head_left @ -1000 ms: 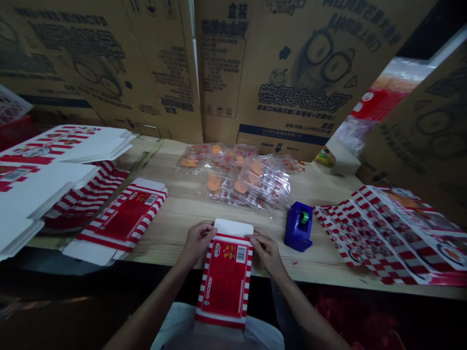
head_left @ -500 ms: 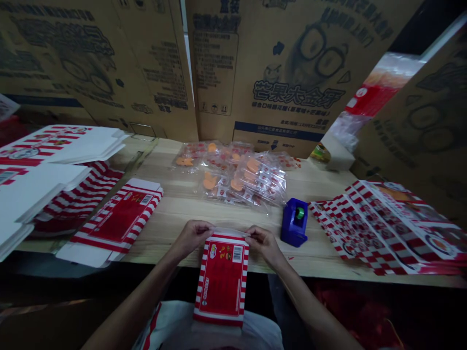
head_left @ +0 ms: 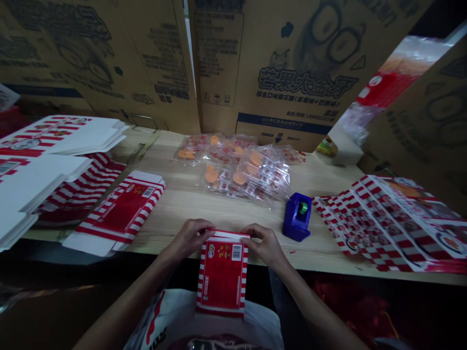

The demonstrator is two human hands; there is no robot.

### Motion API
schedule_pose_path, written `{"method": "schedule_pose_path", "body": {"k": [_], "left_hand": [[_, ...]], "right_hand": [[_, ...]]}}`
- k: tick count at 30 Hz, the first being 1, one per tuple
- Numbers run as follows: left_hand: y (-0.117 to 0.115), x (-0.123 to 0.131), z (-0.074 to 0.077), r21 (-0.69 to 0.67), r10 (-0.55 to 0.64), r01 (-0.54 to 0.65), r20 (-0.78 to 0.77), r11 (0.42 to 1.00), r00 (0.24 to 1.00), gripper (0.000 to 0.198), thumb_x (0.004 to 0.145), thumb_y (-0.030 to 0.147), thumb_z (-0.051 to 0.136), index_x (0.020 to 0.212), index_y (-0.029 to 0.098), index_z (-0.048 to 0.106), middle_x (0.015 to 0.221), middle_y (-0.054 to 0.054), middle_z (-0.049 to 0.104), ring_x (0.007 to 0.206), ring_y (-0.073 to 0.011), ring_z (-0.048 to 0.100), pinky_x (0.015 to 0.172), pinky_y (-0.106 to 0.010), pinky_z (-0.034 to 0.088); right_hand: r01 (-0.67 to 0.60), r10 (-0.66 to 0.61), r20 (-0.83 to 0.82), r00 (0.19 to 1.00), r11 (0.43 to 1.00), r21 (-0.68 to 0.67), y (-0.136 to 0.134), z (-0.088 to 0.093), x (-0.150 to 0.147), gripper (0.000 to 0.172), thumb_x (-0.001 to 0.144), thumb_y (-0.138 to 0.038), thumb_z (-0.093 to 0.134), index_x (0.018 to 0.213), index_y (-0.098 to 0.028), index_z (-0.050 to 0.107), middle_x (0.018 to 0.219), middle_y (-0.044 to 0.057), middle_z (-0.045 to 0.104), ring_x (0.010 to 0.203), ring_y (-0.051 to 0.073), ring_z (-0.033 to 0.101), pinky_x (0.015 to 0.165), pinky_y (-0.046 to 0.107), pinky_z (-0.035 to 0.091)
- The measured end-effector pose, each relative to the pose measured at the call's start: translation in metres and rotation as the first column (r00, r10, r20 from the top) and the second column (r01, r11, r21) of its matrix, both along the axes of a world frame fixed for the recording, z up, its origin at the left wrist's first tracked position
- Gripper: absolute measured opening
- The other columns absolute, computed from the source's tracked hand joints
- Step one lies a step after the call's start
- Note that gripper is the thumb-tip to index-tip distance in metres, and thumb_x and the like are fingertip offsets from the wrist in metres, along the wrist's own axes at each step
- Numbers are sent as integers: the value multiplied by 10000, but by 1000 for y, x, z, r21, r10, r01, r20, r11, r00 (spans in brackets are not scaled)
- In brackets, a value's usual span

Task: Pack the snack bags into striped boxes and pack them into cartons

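Observation:
A red-and-white striped carton (head_left: 222, 277) hangs in front of me at the table's front edge, its printed panel with a barcode facing up at me. My left hand (head_left: 191, 236) pinches the top left corner of the carton near its end flap. At the top right corner, my right hand (head_left: 265, 244) has its fingers closed on the same flap. The flap's red-and-white edge runs between both hands. Just right of my right hand stands a blue tape dispenser (head_left: 296, 218) with a green core.
Clear packets with orange pieces (head_left: 241, 170) lie mid-table. A flat striped carton (head_left: 126, 209) and stacked white cartons (head_left: 47, 180) are at left. Checkered printed sheets (head_left: 394, 223) lie at right. Large cardboard boxes (head_left: 219, 63) wall off the back.
The carton's top flap has folded over, so its red-and-white edge now shows between my hands. The carton has risen slightly in view, and the camera view has shifted a little.

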State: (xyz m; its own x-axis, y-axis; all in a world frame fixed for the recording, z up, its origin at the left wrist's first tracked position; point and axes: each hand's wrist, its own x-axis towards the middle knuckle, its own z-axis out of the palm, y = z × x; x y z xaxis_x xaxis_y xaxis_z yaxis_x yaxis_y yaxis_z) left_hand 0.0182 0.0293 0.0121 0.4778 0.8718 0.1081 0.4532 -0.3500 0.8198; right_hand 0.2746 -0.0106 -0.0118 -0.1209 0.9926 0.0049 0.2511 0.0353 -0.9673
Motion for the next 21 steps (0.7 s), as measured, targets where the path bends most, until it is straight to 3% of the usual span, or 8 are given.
{"method": "schedule_pose_path", "body": {"k": [4,7,11,15,18,21], "left_hand": [[3,2,5,10,25,-25,-19,1000,1000,170,828,223,550,759,138,680,600,4,635,542,-94,540,539,-180,389],[4,5,5,38,24,-22,-49,999,999,147,804,180,542,705,139,643,551,26,581,508,-82,496,515,-178,347],[1,6,-2,29,-3,3,-17,1000,1000,200,841,183,512,671,144,611,599,5,609,562,-97,538,544,-185,372],[-7,4,-14,70,-10,8,30,998,999,168,874,238,565,763,142,646,709,-29,672,650,-124,601,627,-210,436],[-10,4,-19,113,-20,14,55,993,998,133,877,230,587,804,144,656,759,-45,695,687,-134,629,658,-218,460],[-10,5,-21,159,-37,29,49,987,998,133,891,214,573,819,148,663,787,-52,706,706,-135,643,674,-221,473]], "right_hand": [[29,-32,-37,999,997,-73,7,11,-3,145,711,-289,706,785,-176,655,670,13,647,609,157,589,576,263,458],[27,-29,-25,999,997,-69,10,12,-4,125,699,-272,689,685,-175,611,606,-8,594,554,132,533,531,243,409],[27,-27,-1,1000,999,24,4,7,-5,126,769,-262,638,682,-175,608,657,4,610,623,139,557,601,252,435],[9,-9,-2,1000,996,91,-6,5,-5,151,834,-296,613,744,-175,630,781,38,645,714,156,602,649,258,466],[13,-13,-4,1000,997,75,-7,7,-4,179,805,-330,662,724,-178,612,812,44,645,731,159,606,637,252,467],[-1,1,-6,1000,1000,-19,2,10,-4,279,725,-383,733,648,-182,555,720,18,624,645,142,570,568,237,440]]}}
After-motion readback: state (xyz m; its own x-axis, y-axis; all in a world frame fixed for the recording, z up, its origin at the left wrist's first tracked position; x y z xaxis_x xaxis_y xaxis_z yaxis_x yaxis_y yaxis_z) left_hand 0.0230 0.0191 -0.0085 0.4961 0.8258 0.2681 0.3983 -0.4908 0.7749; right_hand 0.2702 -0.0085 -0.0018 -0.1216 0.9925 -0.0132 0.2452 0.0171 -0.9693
